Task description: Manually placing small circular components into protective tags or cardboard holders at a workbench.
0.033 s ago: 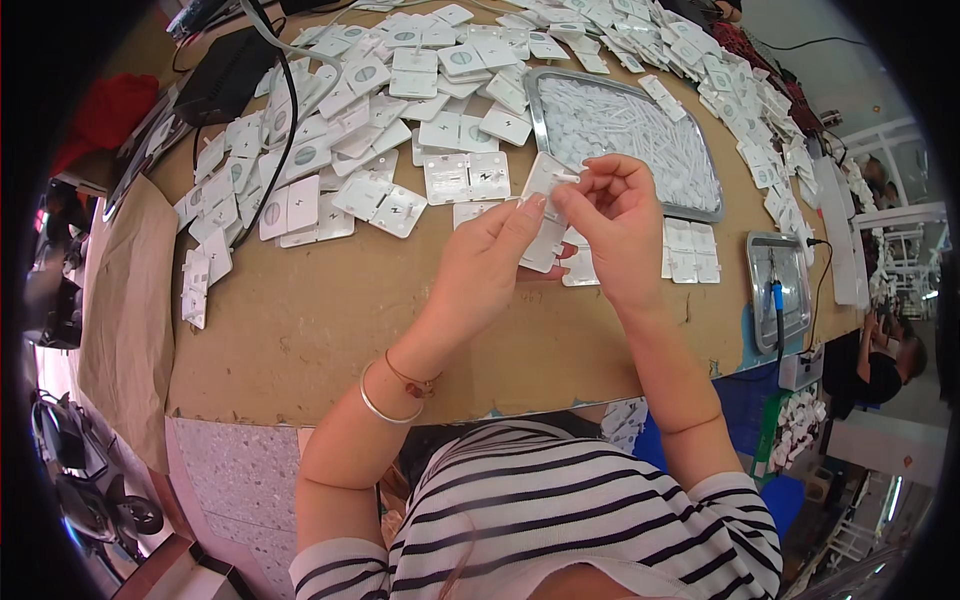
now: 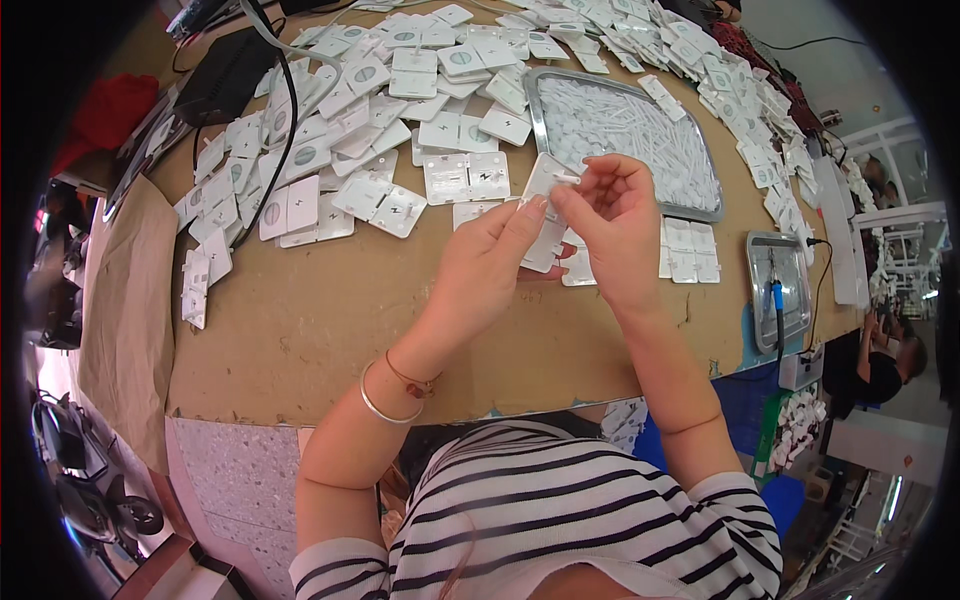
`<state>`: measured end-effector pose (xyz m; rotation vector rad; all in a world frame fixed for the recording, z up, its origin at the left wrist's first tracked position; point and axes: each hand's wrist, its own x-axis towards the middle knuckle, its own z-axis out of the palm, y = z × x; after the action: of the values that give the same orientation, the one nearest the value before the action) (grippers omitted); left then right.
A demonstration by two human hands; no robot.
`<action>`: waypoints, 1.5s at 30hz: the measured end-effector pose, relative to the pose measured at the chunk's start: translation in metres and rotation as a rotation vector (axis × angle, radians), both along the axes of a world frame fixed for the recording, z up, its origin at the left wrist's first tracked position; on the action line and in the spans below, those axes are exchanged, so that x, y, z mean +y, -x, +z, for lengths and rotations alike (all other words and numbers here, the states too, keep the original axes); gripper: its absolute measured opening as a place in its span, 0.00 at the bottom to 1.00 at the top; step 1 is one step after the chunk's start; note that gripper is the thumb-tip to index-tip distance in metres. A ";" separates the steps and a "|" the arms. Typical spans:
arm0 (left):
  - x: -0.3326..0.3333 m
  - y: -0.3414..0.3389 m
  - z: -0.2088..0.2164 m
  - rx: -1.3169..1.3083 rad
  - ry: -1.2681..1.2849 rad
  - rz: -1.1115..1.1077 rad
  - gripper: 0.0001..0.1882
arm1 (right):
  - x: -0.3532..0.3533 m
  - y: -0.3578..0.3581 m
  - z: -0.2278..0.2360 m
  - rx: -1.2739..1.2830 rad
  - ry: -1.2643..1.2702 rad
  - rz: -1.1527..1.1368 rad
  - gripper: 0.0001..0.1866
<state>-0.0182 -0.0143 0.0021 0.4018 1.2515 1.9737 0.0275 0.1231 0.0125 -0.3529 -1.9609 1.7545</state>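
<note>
My left hand [image 2: 490, 252] grips a white plastic panel [image 2: 543, 178] above the middle of the table, the thumb lying across its face. The panel is held tilted, and part of it is behind my fingers. At its upper right, my right hand [image 2: 622, 225] pinches a small white plastic piece [image 2: 568, 180] between thumb and forefinger, against or very near the panel. My fingers cover most of that piece. On the table around my hands lie more white panels [image 2: 466, 177], several with a dark lightning-shaped mark.
A metal tray [image 2: 718, 203] full of small white parts lies behind my right hand. Heaped white panels [image 2: 405, 60] spread across the back. At right, a smaller metal tray [image 2: 796, 327] holds a blue-and-black corded tool [image 2: 778, 296]. A black cable [image 2: 290, 130] runs over the left heap.
</note>
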 end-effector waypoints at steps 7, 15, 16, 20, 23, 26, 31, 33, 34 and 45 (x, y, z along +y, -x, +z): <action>-0.003 -0.001 0.005 0.139 0.072 0.034 0.19 | 0.002 -0.004 0.011 -0.104 0.202 0.072 0.23; -0.009 -0.004 0.015 0.316 0.087 0.173 0.13 | 0.006 -0.022 0.032 0.001 0.116 0.291 0.21; -0.010 -0.005 0.016 0.329 0.080 0.116 0.12 | 0.009 -0.026 0.033 -0.011 0.028 0.325 0.18; -0.014 -0.016 0.015 0.555 0.077 0.138 0.10 | 0.009 -0.040 0.041 -0.048 -0.132 0.390 0.10; -0.018 -0.026 0.019 0.625 0.126 0.159 0.08 | 0.004 -0.047 0.041 -0.034 -0.128 0.338 0.06; -0.024 -0.034 0.021 0.546 0.164 0.105 0.08 | 0.000 -0.050 0.026 0.104 -0.093 0.361 0.06; -0.049 -0.030 0.015 0.689 0.383 0.012 0.11 | -0.014 -0.048 0.017 -0.058 -0.098 0.469 0.05; -0.062 -0.033 0.007 0.706 0.385 0.055 0.11 | -0.021 -0.042 0.019 -0.191 -0.125 0.501 0.06; -0.068 -0.033 0.002 0.721 0.376 0.090 0.12 | -0.025 -0.040 0.020 -0.329 -0.160 0.522 0.07; -0.117 0.001 -0.019 0.721 1.121 0.288 0.17 | -0.056 0.075 -0.043 0.155 -1.291 0.365 0.13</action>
<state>-0.0189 -0.1311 -0.0170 0.3510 2.7239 1.0104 -0.0474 0.0667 -0.0301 0.5855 -2.6363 0.3408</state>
